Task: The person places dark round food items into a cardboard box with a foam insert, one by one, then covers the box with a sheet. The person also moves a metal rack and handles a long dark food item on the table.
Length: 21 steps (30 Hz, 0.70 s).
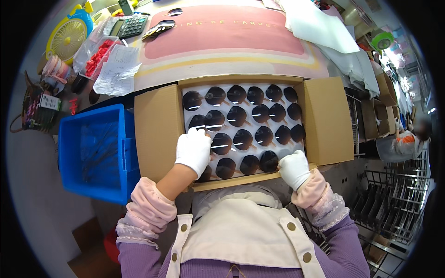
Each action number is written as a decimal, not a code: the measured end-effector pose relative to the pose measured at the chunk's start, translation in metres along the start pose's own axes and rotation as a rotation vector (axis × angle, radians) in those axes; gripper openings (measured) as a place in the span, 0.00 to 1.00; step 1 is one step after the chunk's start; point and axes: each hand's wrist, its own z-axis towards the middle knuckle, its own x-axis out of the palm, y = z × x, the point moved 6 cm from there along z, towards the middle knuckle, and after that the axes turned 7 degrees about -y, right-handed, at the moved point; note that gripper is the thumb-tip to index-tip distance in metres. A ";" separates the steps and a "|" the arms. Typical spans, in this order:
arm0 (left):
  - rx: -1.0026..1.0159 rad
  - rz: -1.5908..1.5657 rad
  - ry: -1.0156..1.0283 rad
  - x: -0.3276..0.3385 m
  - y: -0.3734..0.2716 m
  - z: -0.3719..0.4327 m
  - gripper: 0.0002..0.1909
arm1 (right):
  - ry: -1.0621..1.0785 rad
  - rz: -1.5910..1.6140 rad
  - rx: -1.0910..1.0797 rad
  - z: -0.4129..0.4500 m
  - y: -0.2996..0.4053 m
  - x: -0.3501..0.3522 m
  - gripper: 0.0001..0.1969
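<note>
An open cardboard box [323, 121] lies before me, its side flaps spread. Rows of dark round sunglass lenses [237, 116] with small tan tabs fill it on a white sheet. My left hand [194, 149], in a white glove, is over the box's left part beside the lenses; its fingertips are bent, and whether it grips one cannot be told. My right hand [294, 168], also gloved, is at the near right corner, fingers curled next to a dark lens [268, 161] and a paler grey disc [285, 153]. What lies under its fingers is hidden.
A blue plastic bin [123, 153] stands left of the box. Beyond lie a pink mat [222, 34], more lenses [158, 29], a calculator [134, 27], a tray of red pieces [99, 57], papers and a yellow fan [67, 40]. White sheets, racks and another person [403, 146] are at right.
</note>
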 end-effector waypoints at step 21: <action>-0.351 -1.371 -0.294 -0.015 -0.005 0.032 0.24 | 0.056 0.998 0.506 0.024 -0.022 -0.029 0.11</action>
